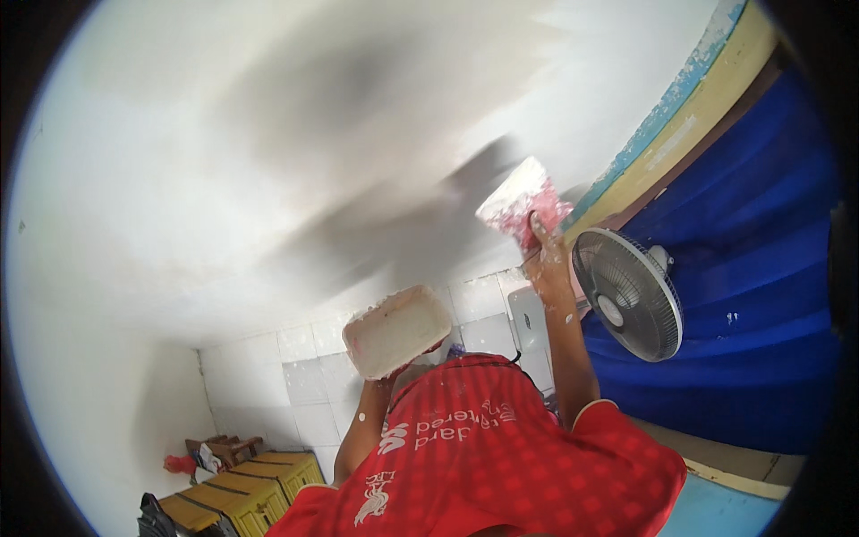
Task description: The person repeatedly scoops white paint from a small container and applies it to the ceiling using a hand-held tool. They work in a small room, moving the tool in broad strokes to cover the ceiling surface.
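Observation:
My left hand [391,374] is closed around the underside of a shallow rectangular tray [398,331] smeared with white paste; most of its fingers are hidden beneath the tray. Higher and to the right, my right hand [546,251] grips a flat putty scraper [523,199], red or pink and heavily coated with white paste. My thumb lies over its near end, and the broad edge points up toward the white wall [358,170]. I cannot tell whether that edge touches the wall. White specks dot my right hand and forearm.
A round fan [626,295] stands close to my right forearm, before a blue curtain [734,259]. A yellow and blue frame [680,134] borders the wall. Yellowish cabinets [246,497] with items on top stand at lower left. Pale tiles [309,380] line the lower wall.

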The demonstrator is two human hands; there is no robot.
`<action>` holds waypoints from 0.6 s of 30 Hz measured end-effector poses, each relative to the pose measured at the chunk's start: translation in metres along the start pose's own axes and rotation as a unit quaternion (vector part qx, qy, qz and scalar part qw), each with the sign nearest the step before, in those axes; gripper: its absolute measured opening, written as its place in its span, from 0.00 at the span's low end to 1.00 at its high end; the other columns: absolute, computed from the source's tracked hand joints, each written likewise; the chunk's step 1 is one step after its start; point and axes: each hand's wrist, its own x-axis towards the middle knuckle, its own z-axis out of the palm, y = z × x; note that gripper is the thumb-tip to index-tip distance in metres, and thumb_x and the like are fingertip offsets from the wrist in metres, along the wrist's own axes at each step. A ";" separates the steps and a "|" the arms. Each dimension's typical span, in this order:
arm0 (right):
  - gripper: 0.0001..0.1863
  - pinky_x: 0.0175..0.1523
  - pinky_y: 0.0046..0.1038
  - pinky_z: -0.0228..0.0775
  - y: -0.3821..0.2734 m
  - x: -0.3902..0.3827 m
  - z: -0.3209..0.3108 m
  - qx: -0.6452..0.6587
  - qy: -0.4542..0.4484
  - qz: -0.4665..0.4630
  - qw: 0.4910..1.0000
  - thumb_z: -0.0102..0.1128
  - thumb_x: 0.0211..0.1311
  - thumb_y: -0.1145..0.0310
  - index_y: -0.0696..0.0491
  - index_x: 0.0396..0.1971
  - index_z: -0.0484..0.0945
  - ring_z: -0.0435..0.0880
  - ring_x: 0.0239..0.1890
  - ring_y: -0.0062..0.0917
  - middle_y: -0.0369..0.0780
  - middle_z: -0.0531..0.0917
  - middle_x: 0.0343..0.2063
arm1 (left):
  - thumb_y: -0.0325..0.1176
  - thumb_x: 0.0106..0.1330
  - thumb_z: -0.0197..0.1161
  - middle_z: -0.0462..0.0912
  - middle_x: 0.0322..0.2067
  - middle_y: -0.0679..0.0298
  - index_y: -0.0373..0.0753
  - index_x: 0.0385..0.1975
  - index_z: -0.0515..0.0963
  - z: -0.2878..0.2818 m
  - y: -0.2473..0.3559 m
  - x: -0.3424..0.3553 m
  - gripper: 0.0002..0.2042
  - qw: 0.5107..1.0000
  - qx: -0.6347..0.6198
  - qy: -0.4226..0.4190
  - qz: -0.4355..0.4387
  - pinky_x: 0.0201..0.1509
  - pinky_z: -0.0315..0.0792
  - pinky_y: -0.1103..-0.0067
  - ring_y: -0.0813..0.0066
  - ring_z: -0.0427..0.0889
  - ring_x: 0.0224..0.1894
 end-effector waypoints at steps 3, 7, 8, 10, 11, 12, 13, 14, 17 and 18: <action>0.10 0.58 0.33 0.78 -0.019 0.035 0.020 -0.375 0.032 -0.265 0.888 0.57 0.71 0.78 0.60 0.49 0.82 0.87 0.49 0.27 0.41 0.87 0.46 | 0.45 0.71 0.62 0.74 0.63 0.61 0.45 0.67 0.66 0.003 0.002 0.002 0.27 1.000 -0.026 0.003 -0.006 0.69 0.71 0.64 0.63 0.73 0.65; 0.24 0.69 0.42 0.68 -0.039 0.056 0.056 -0.538 -0.126 -0.539 0.636 0.50 0.59 0.87 0.61 0.55 0.82 0.82 0.60 0.39 0.48 0.85 0.54 | 0.48 0.71 0.63 0.71 0.65 0.62 0.46 0.69 0.64 -0.003 0.001 0.001 0.29 0.999 0.008 -0.031 0.010 0.72 0.69 0.63 0.64 0.70 0.67; 0.27 0.71 0.44 0.65 -0.032 0.074 0.056 -0.548 -0.142 -0.571 0.595 0.50 0.55 0.88 0.60 0.56 0.81 0.79 0.63 0.41 0.48 0.83 0.56 | 0.49 0.71 0.63 0.71 0.65 0.62 0.46 0.69 0.64 -0.004 -0.001 -0.001 0.30 0.998 0.047 -0.028 0.026 0.72 0.68 0.63 0.64 0.70 0.68; 0.34 0.74 0.48 0.60 -0.012 0.106 0.047 -0.589 -0.141 -0.593 0.531 0.52 0.48 0.88 0.54 0.60 0.80 0.73 0.69 0.45 0.44 0.80 0.61 | 0.51 0.69 0.64 0.71 0.65 0.63 0.46 0.70 0.63 -0.016 -0.005 0.001 0.32 0.988 0.142 -0.006 0.056 0.74 0.66 0.63 0.64 0.69 0.69; 0.35 0.74 0.49 0.60 0.002 0.121 0.039 -0.613 -0.133 -0.582 0.517 0.52 0.48 0.88 0.53 0.61 0.80 0.71 0.70 0.45 0.43 0.79 0.63 | 0.51 0.69 0.65 0.71 0.66 0.63 0.46 0.70 0.63 -0.022 -0.007 0.002 0.34 0.977 0.199 0.013 0.074 0.74 0.65 0.63 0.64 0.68 0.69; 0.36 0.74 0.49 0.60 0.018 0.136 0.031 -0.636 -0.125 -0.571 0.503 0.53 0.48 0.88 0.51 0.62 0.79 0.70 0.70 0.44 0.42 0.77 0.64 | 0.53 0.68 0.66 0.72 0.65 0.63 0.47 0.70 0.64 -0.022 -0.007 0.001 0.34 0.974 0.214 0.019 0.068 0.75 0.64 0.63 0.64 0.68 0.69; 0.38 0.74 0.50 0.60 0.035 0.149 0.020 -0.659 -0.115 -0.560 0.489 0.53 0.48 0.87 0.49 0.63 0.78 0.69 0.71 0.44 0.40 0.76 0.66 | 0.54 0.67 0.66 0.72 0.65 0.64 0.48 0.69 0.64 -0.020 -0.007 0.000 0.34 0.971 0.230 0.024 0.062 0.75 0.62 0.62 0.63 0.68 0.69; 0.40 0.74 0.51 0.60 0.054 0.157 0.002 -0.640 -0.134 -0.565 0.503 0.54 0.48 0.86 0.46 0.66 0.75 0.66 0.73 0.44 0.37 0.74 0.68 | 0.55 0.66 0.67 0.73 0.65 0.64 0.48 0.69 0.65 -0.017 -0.005 -0.002 0.35 0.967 0.246 0.030 0.057 0.75 0.61 0.62 0.63 0.67 0.70; 0.39 0.73 0.49 0.62 0.111 0.143 -0.055 -0.681 -0.141 -0.500 0.516 0.55 0.50 0.85 0.46 0.66 0.75 0.67 0.72 0.43 0.37 0.74 0.67 | 0.58 0.63 0.68 0.74 0.64 0.66 0.50 0.68 0.67 -0.007 -0.003 -0.004 0.36 0.950 0.305 0.049 0.051 0.76 0.58 0.61 0.63 0.67 0.70; 0.39 0.73 0.47 0.64 0.127 0.139 -0.080 -0.687 -0.139 -0.464 0.542 0.55 0.51 0.85 0.46 0.67 0.74 0.68 0.72 0.42 0.37 0.74 0.68 | 0.59 0.62 0.69 0.74 0.64 0.67 0.51 0.68 0.68 -0.002 -0.002 -0.001 0.36 0.939 0.335 0.053 0.049 0.76 0.58 0.61 0.63 0.67 0.70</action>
